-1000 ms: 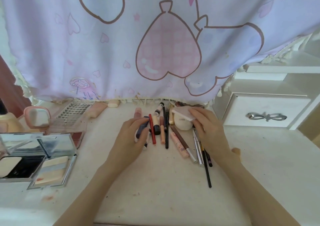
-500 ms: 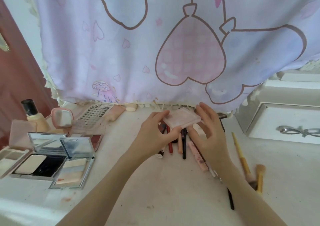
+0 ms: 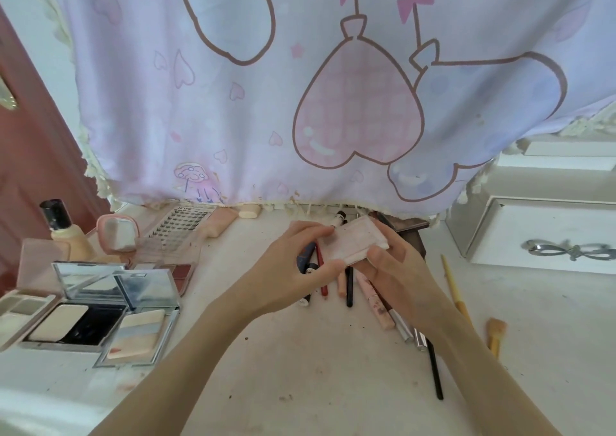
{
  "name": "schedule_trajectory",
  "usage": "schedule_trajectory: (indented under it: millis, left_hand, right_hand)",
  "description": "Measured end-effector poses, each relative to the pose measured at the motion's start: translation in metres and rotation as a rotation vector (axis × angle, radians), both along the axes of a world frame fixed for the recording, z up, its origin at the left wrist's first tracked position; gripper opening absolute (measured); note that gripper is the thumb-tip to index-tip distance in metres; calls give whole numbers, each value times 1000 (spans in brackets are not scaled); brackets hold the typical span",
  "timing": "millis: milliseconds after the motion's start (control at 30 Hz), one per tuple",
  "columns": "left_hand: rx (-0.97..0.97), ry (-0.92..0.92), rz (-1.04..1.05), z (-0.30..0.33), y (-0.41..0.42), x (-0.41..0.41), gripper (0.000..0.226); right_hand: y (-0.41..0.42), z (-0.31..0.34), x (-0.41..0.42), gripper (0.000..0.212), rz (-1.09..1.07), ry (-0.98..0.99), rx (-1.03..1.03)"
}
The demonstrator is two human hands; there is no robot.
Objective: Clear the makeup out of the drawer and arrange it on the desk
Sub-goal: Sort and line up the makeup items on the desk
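Pale pink and flat, the compact (image 3: 353, 240) sits between my two hands above the desk (image 3: 300, 369), lid closed. My left hand (image 3: 293, 275) pinches its near-left corner with thumb and fingers; my right hand (image 3: 396, 265) curls round its right end, thumb on the front edge. It hangs over a loose row of pens and tubes (image 3: 346, 285) lying on the desk; my hands hide part of it, so I cannot count them surely. I make out a red pencil (image 3: 321, 277), a black one (image 3: 349, 287), and a pink tube (image 3: 373, 302).

Right of that row lie two yellow-handled brushes (image 3: 455, 292). Further right stands a white drawer (image 3: 546, 235) with a silver bow handle, shut.

On the left I count two open mirrored compacts (image 3: 100, 309): one holds a white pan beside a black well, the other a striped powder. Beside them a beige palette (image 3: 20, 312) lies open with grey-green pans. Behind stand one foundation bottle (image 3: 65, 235), one small pink mirror (image 3: 118, 233), a lash tray (image 3: 181, 228), and a reddish blush palette (image 3: 181, 274).

A lilac curtain (image 3: 300, 85) with heart balloons hangs over the back edge.
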State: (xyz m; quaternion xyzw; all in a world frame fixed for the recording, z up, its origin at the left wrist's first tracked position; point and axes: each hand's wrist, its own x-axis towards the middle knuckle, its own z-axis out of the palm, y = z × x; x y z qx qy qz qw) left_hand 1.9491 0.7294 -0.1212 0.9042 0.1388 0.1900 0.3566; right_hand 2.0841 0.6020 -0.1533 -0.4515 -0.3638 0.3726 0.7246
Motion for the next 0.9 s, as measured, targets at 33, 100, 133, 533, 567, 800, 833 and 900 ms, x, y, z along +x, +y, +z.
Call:
schedule_trajectory:
  millis: [33, 100, 133, 533, 567, 800, 833, 900]
  left_hand:
    - [23, 11, -6, 0, 0, 0, 60]
    - [52, 39, -15, 1, 0, -1, 57]
    - [60, 46, -15, 1, 0, -1, 54]
    - [43, 119, -93, 4, 5, -9, 59]
    - [31, 118, -96, 3, 6, -9, 60]
    - [117, 67, -143, 9, 13, -12, 70]
    - [140, 65, -153, 10, 14, -11, 71]
    - [231, 75, -194, 10, 14, -11, 71]
  right_hand:
    - [0, -1, 0, 101, -25, -8, -28]
    - [0, -4, -1, 104, -44, -51, -71]
    - [-1, -5, -1, 103, -52, -79, -95]
    - [-2, -8, -2, 79, -83, -215, -128]
    - [-3, -7, -3, 79, -79, -218, -118]
    - [-1, -3, -10, 49, 90, -80, -137]
    - [-1, -1, -11, 51, 108, 28, -163]
    - [1, -3, -10, 60, 106, 197, -179]
